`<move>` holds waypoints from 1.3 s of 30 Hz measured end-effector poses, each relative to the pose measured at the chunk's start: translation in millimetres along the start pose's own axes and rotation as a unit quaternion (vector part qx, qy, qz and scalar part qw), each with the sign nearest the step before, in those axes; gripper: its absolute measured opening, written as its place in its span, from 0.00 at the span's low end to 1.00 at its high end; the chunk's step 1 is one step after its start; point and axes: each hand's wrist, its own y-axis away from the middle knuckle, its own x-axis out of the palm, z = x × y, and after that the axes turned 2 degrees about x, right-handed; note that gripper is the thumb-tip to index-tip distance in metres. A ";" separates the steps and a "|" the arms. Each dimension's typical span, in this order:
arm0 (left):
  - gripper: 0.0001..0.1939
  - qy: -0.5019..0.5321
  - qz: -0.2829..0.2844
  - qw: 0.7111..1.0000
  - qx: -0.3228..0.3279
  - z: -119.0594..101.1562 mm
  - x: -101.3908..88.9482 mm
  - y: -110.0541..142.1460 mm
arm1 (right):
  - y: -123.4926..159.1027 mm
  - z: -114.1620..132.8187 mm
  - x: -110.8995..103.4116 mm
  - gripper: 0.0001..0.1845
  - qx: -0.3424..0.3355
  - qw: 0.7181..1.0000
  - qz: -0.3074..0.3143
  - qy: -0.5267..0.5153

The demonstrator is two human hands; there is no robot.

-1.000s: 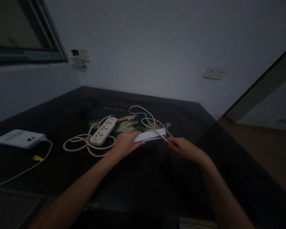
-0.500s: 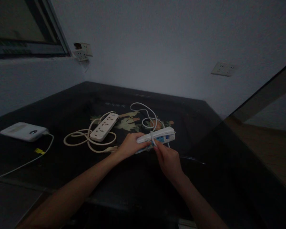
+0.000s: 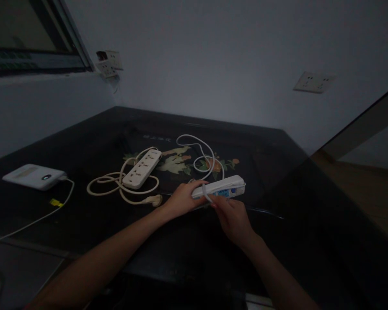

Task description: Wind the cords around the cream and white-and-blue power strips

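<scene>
At the middle of the dark, glossy counter [image 3: 261, 144], the left hand [image 3: 182, 199] clasps one end of a long white plastic power strip [image 3: 224, 184], probably rigid, light, best gripped along its sides; the right hand [image 3: 233, 218] pinches a slender, pale, apparently pliant cable [image 3: 207, 195] crossing it.

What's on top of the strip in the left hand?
Cord crosses the strip near the left hand, running to the right hand. The left hand covers one end, so anything on it there can't be seen.
</scene>
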 end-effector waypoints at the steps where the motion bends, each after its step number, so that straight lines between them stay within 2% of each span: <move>1: 0.22 -0.012 0.007 1.000 0.007 -0.4 0.1 0.3 | -0.7 -0.8 -1.2 0.15 0.015 1.000 -0.007 -0.013; 5: 0.20 -0.050 0.016 0.999 -0.003 -1.7 0.7 0.3 | -3.5 -2.9 -6.2 0.15 0.068 0.996 -0.031 -0.053; 8: 0.18 -0.045 0.013 0.999 0.009 -2.4 0.5 -0.1 | -3.9 -3.5 -8.2 0.15 0.076 0.995 -0.024 -0.059; 11: 0.17 -0.032 0.007 0.999 0.015 -1.1 0.8 -0.1 | -2.4 -4.6 -7.5 0.15 0.069 0.996 -0.004 -0.053; 15: 0.18 -0.006 -0.009 1.000 -0.011 2.3 2.1 -1.0 | 0.4 -6.9 -4.9 0.16 0.061 0.997 0.018 -0.045; 21: 0.19 0.017 -0.041 0.999 -0.027 5.7 0.8 -4.2 | 0.6 -4.2 -2.4 0.15 0.028 0.999 0.018 -0.005; 29: 0.21 -0.004 -0.038 0.999 -0.033 7.9 -2.8 -4.7 | -1.2 0.9 -2.2 0.16 -0.021 0.999 0.000 0.028; 32: 0.21 0.045 -0.041 0.997 -0.041 7.1 -3.3 -6.4 | -0.6 0.9 -1.9 0.16 -0.019 1.000 -0.002 0.018; 35: 0.21 0.154 -0.026 0.985 -0.074 7.1 -2.7 -8.2 | 0.5 -0.1 -0.9 0.15 0.020 1.000 0.010 -0.015; 39: 0.22 0.338 -0.012 0.929 -0.150 4.5 -1.6 -7.0 | -0.1 -1.4 -1.2 0.15 0.075 0.993 0.010 -0.087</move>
